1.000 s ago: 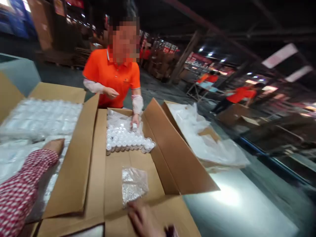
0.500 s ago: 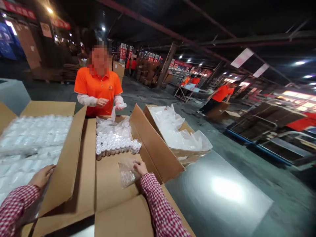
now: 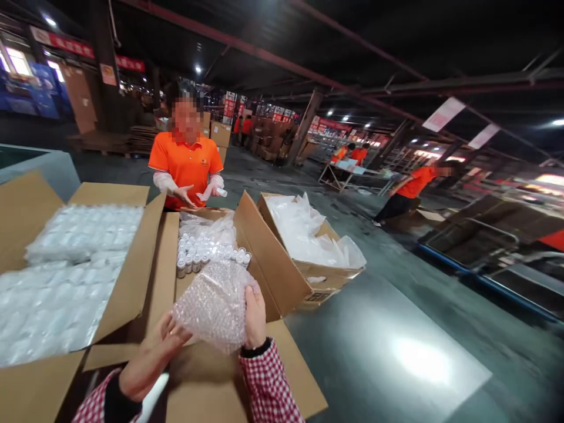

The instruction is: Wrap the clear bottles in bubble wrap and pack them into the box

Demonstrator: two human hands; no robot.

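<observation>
A piece of bubble wrap (image 3: 215, 302) is stretched between both hands above an open cardboard box (image 3: 273, 282). My right hand (image 3: 254, 314) pinches its right edge. At its lower left corner, my left hand (image 3: 165, 341) has its fingers closed on it. Beyond the wrap, rows of small white-capped bottles (image 3: 189, 263) stand in the box, with clear plastic film (image 3: 209, 226) behind them. To the left, another open box (image 3: 127, 282) holds bundles of wrapped pale items (image 3: 88, 229).
A person in an orange shirt (image 3: 188, 167) faces me across the boxes, holding a small white item (image 3: 220, 192). A box of white plastic bags (image 3: 304, 229) is on the right, beside a shiny metal surface (image 3: 388, 352). Trolleys (image 3: 471, 241) are farther right.
My left hand has left the left box and now grips the bubble wrap, which my right hand has raised from the box floor. The view has shifted slightly left.
</observation>
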